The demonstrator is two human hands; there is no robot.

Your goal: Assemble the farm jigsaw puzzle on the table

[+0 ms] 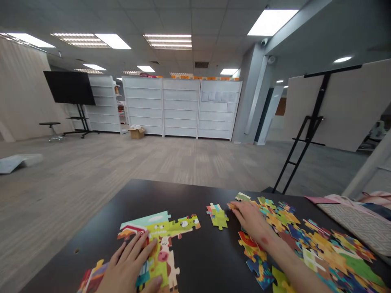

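Observation:
My left hand lies spread and flat on a partly joined jigsaw puzzle at the front left of the dark table. The joined part shows a pink-nosed cow, green figures and a red barn; my palm and fingers hide some of it. At the left edge of the loose pieces, my right hand has its fingers closed on a small orange puzzle piece; the thumb is largely hidden. A few overlapping green and blue puzzle pieces lie between the joined part and my right hand.
A wide heap of loose puzzle pieces covers the table's right side, partly under my right forearm. Patterned fabric lies at the right edge. Beyond the black table stand a black easel-like stand, white shelves and a screen.

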